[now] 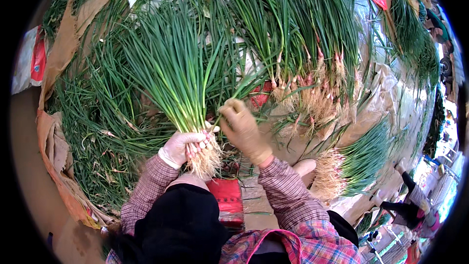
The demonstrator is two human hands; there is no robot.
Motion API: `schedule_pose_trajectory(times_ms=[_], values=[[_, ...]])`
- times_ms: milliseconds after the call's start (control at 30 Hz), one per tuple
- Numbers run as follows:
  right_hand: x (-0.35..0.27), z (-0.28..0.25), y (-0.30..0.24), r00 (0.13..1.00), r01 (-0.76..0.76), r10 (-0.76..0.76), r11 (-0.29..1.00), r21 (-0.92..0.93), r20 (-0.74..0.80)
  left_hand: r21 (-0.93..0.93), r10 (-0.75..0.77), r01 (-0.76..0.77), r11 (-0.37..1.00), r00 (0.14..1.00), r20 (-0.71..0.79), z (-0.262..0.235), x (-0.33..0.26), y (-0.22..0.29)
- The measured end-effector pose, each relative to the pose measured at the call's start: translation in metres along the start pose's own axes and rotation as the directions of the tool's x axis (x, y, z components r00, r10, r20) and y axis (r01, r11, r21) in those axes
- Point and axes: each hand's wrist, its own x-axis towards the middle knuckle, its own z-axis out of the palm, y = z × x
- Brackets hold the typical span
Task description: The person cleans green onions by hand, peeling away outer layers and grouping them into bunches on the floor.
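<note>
My left hand (181, 146), in a pale glove, is closed round the lower stems of a thick bunch of scallions (178, 88). Their white-pink bulbs and pale roots hang out below the fist, and the long green leaves fan up and away. Just right of the bunch is my right hand (243, 129), in a yellowish glove and slightly blurred. Its fingers are curled in a pinch, and a thin green scallion leaf (240, 88) runs up from the fingertips. Part of that grip is hidden by the fingers.
More scallions (312, 54) lie at the far right, roots toward me. A tied-looking bundle (354, 164) rests near my right knee. Loose leaves (97, 132) cover the left side, edged by brown sacking (61, 63). A red package (226, 200) sits between my legs; another person (415, 210) is at the right.
</note>
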Motion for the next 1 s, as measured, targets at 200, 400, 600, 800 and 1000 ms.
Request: schedule_pose_trajectory(times_ms=[200,400,600,800,1000], values=[[-0.012,0.008,-0.015,0.985,-0.144,0.156,0.979,-0.146,0.079,0.025,0.053,-0.052,0.998,0.998,-0.044,0.005,-0.010,0.001],[0.007,-0.011,0.021,0.691,-0.572,0.666,0.741,0.352,-0.279,-0.217,0.338,-0.277,0.936,0.879,0.335,0.019,-0.028,0.018],[0.067,-0.068,0.086,0.724,-0.672,0.515,0.676,-0.303,-0.459,-0.434,0.683,-0.544,0.718,0.671,0.288,0.033,-0.048,0.064],[0.064,-0.064,0.085,0.686,-0.673,0.685,0.726,0.145,-0.246,-0.155,0.494,-0.475,0.866,0.862,0.112,0.042,0.025,0.030],[0.010,-0.018,0.047,0.754,-0.525,0.507,0.847,0.080,-0.417,-0.200,0.272,-0.247,0.948,0.956,0.113,0.038,0.048,0.002]])
